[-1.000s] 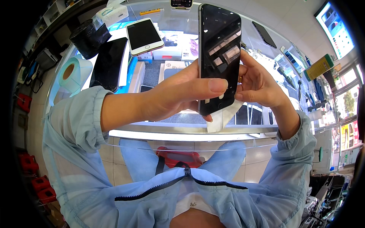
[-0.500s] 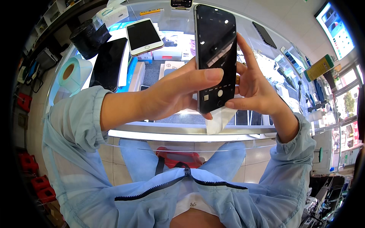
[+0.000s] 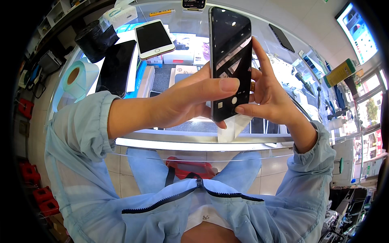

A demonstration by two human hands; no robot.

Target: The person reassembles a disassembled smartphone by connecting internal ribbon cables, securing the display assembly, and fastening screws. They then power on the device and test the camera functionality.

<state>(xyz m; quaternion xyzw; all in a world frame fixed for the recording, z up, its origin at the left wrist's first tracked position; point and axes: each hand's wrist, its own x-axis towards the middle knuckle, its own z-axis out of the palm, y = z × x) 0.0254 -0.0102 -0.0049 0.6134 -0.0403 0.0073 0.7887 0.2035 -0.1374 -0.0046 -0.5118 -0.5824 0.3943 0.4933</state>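
A black smartphone (image 3: 230,52) stands upright, slightly tilted, above the glass counter. A camera screen with a round white shutter button shows on it. My left hand (image 3: 188,95) grips its left edge, the thumb lying across the lower screen and the fingers behind, partly hidden. My right hand (image 3: 267,91) is closed round the right edge, its thumb touching the bottom of the phone near the home button. A gold ring (image 3: 253,86) is on one right finger. Below the phone hangs a piece of white paper (image 3: 231,131) at the counter's near edge.
On the counter's left lie a white tablet (image 3: 154,38), a large dark phone (image 3: 115,69), a label roll (image 3: 79,77) and a black tape roll (image 3: 93,40). Another phone (image 3: 281,37) lies at the far right, near tools and a yellow-green box (image 3: 339,73).
My right thumb has shifted slightly left onto the bottom of the phone, by the home button. The phone has tilted a little, and the reflection on its screen has changed.
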